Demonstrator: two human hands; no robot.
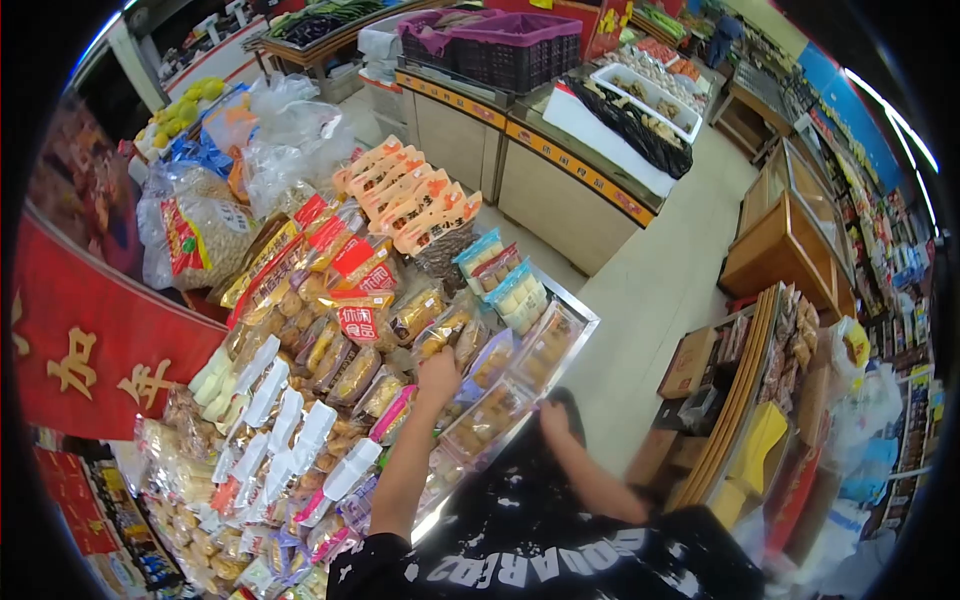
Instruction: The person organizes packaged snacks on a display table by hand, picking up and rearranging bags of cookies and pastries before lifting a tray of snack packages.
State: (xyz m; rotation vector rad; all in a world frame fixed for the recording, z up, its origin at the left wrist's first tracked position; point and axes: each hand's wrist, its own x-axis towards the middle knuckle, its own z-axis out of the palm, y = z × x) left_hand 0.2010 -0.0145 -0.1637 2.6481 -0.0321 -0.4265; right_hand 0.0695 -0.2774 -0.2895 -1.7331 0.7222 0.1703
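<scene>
My left hand (438, 376) reaches over the snack display, its fingers curled at the near end of a clear bag of bread (446, 328). Other wrapped breads (356, 374) lie to the left of it, and a red-labelled snack bag (360, 318) sits just beyond. To the right of this hand is a purple-edged packet (492, 358). Clear boxes of baked goods (486, 424) line the display's near edge. My right hand (554, 420) is low by my dark-clothed leg, outside the display edge; its fingers are too small and partly hidden to read.
Orange-and-white snack packs (410, 195) stand at the back of the display, beside a large bag of nuts (212, 228). Beyond are counters (570, 192) with a purple-draped crate (515, 50). An aisle floor (640, 320) runs right, toward a wooden shelf (728, 400).
</scene>
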